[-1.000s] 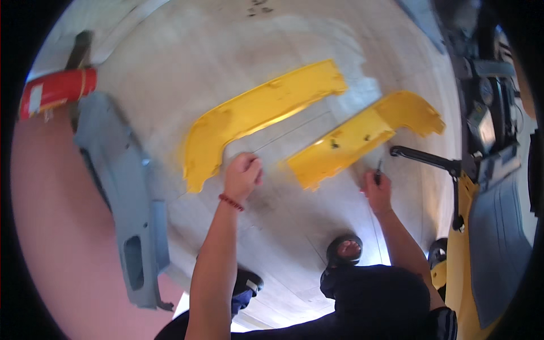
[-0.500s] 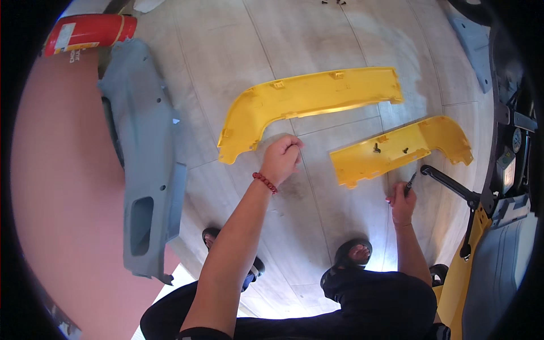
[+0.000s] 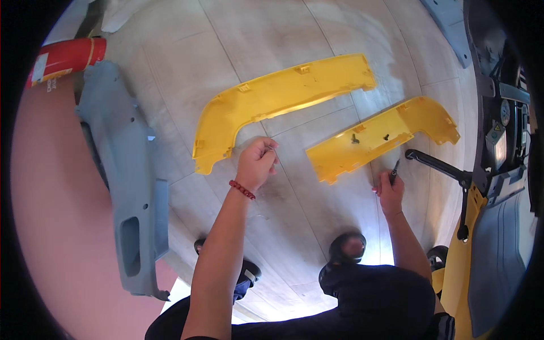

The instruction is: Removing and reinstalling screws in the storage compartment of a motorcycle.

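My left hand (image 3: 258, 163), a red bead bracelet on its wrist, hovers just below the larger curved yellow plastic panel (image 3: 283, 86). Its fingers are curled together; whatever they may pinch is too small to make out. In my right hand (image 3: 390, 195) is a slim dark-handled screwdriver (image 3: 394, 174), its tip pointing up and away from me. Just beyond that hand lies the smaller curved yellow panel (image 3: 334, 157), inner side up. Two small dark screws, one at left (image 3: 355, 139) and another at right (image 3: 386, 137), rest on it.
A long grey-blue plastic panel (image 3: 130, 170) lies at left by a pink surface (image 3: 62, 198), with a red cylinder (image 3: 68, 59) behind it. At right stands a vehicle with a black kickstand-like bar (image 3: 436, 162) and a grey-blue footboard (image 3: 498, 255). Another grey-blue panel (image 3: 450, 28) is far right.
The whole view has shifted, so the panels appear further left. The fingers of my left hand have loosened slightly. My right hand keeps hold of the screwdriver.
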Demonstrator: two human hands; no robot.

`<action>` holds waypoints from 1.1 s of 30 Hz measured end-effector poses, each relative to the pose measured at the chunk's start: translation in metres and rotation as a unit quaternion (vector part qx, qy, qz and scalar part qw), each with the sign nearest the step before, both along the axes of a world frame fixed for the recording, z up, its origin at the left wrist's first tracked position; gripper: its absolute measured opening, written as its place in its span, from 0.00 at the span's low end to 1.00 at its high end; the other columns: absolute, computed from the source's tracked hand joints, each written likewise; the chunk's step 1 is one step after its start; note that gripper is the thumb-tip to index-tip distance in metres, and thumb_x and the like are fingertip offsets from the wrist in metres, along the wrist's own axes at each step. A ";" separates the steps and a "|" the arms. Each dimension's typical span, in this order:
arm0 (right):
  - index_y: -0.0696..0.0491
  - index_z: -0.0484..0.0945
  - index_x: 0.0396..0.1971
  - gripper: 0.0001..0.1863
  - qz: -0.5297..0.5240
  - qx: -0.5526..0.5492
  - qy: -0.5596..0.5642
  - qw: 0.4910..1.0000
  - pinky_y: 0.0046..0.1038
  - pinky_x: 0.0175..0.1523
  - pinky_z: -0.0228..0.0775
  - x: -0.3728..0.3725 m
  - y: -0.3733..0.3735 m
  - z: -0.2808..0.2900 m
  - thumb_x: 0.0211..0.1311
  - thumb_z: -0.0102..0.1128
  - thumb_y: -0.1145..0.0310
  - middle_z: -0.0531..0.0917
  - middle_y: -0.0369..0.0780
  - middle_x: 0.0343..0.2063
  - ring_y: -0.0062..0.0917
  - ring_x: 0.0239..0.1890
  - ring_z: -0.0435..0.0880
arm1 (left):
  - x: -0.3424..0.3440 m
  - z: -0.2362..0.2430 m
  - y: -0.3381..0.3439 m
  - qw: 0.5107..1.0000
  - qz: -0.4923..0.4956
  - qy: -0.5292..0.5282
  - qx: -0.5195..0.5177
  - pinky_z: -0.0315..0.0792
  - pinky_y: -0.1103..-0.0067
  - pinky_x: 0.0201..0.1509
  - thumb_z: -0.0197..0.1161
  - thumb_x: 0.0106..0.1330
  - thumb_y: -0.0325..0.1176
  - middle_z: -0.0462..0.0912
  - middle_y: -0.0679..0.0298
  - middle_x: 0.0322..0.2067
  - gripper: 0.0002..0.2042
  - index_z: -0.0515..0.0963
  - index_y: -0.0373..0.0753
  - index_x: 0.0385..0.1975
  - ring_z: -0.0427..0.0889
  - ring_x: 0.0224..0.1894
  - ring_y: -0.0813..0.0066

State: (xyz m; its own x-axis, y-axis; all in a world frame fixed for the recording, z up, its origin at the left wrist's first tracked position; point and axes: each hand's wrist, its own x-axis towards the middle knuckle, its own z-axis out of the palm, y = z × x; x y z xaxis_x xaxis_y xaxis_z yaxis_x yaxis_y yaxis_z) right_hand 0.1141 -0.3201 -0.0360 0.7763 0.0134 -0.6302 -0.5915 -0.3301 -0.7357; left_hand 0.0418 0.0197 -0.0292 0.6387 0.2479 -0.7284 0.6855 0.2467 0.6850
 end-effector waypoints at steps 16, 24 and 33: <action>0.57 0.74 0.24 0.11 0.007 0.001 0.000 1.000 0.19 0.23 0.70 0.002 0.004 0.009 0.62 0.52 0.66 0.71 0.31 0.14 0.12 0.14 0.67 | 0.000 -0.002 -0.001 1.000 0.014 -0.009 -0.016 0.71 0.85 0.22 0.49 0.60 0.26 0.72 0.67 0.21 0.07 0.72 0.37 0.36 0.71 0.20 0.85; 0.58 0.74 0.24 0.11 0.012 -0.002 0.000 1.000 0.18 0.23 0.69 0.001 0.002 0.005 0.61 0.53 0.67 0.72 0.32 0.15 0.12 0.16 0.70 | 0.000 -0.002 0.001 1.000 0.013 -0.002 -0.026 0.70 0.86 0.21 0.49 0.60 0.25 0.72 0.66 0.22 0.07 0.72 0.37 0.36 0.70 0.20 0.85; 0.59 0.74 0.25 0.12 0.031 -0.007 -0.003 0.999 0.18 0.23 0.69 0.002 0.000 0.003 0.62 0.52 0.66 0.73 0.33 0.17 0.13 0.17 0.72 | 0.004 -0.001 -0.003 1.000 0.016 0.012 0.004 0.69 0.86 0.19 0.51 0.62 0.26 0.72 0.67 0.22 0.05 0.72 0.36 0.35 0.70 0.18 0.85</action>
